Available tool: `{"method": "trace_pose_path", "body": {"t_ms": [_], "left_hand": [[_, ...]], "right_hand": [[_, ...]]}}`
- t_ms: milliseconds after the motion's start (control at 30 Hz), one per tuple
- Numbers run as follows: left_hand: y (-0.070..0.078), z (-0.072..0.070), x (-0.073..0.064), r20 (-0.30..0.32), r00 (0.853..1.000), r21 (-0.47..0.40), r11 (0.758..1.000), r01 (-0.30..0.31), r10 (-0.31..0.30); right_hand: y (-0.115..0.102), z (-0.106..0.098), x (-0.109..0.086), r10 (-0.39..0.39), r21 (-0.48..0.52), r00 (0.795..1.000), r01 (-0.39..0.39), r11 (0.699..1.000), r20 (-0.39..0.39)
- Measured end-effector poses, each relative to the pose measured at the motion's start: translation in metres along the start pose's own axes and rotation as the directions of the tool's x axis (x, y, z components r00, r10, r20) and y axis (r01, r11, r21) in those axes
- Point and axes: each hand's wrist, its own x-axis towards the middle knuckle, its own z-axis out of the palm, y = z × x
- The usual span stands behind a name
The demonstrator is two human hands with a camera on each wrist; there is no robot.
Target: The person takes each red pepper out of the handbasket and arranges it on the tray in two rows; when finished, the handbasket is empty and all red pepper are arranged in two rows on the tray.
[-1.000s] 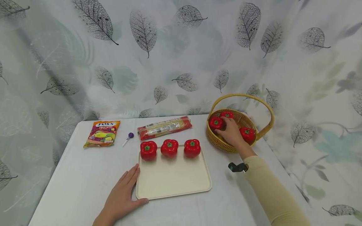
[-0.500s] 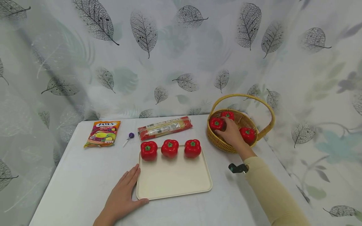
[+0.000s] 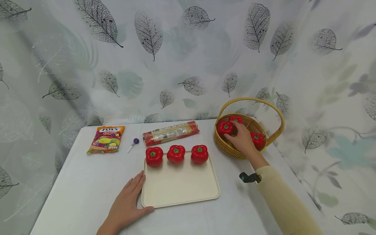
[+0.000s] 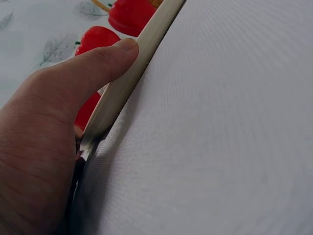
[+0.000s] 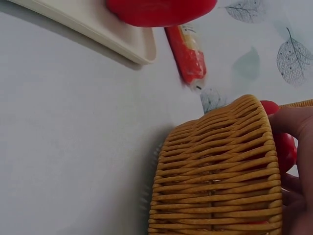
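My right hand (image 3: 241, 137) reaches into a wicker basket (image 3: 227, 149) and grips a red bell pepper (image 3: 224, 127) with thumb and fingers. In the right wrist view the basket's woven side (image 5: 215, 176) hides much of that pepper (image 5: 285, 152). Two other red peppers, one behind (image 3: 236, 118) and one at the right (image 3: 257, 139), lie in the basket. My left hand (image 3: 125, 201) rests beside a cream tray (image 3: 180, 187), straight fingers along its left edge and thumb at the front corner. The left wrist view shows the thumb (image 4: 105, 61) against the tray's rim (image 4: 146, 49).
Three red bell peppers (image 3: 176, 154) stand in a row along the tray's back edge. Behind them lies a long red-and-clear packet (image 3: 171, 133). A lollipop (image 3: 135, 141) and an orange candy bag (image 3: 107, 139) lie at the left. The basket's tall handle (image 3: 249, 99) arches above it.
My right hand and wrist have shifted very slightly to the right, with the pepper's position in the basket barely changed. The left hand and tray have stayed still.
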Motion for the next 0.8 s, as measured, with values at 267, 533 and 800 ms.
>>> {"method": "trace_pose_path", "body": {"t_ms": [267,533,800], "left_hand": [[0.001,-0.001,0.000,0.000,1.000,-0.001,1.000,-0.001,0.001],[0.001,-0.001,0.000,-0.003,1.000,-0.004,1.000,0.004,-0.004],[-0.001,0.001,0.000,0.012,0.999,-0.001,1.000,0.030,-0.030]], "right_hand": [[-0.007,-0.007,-0.011,-0.011,0.046,0.999,0.013,0.999,-0.039],[-0.012,-0.012,-0.017,-0.041,0.083,0.997,0.047,0.995,-0.064],[-0.020,-0.017,-0.023,-0.081,0.101,0.993,0.090,0.991,-0.091]]}}
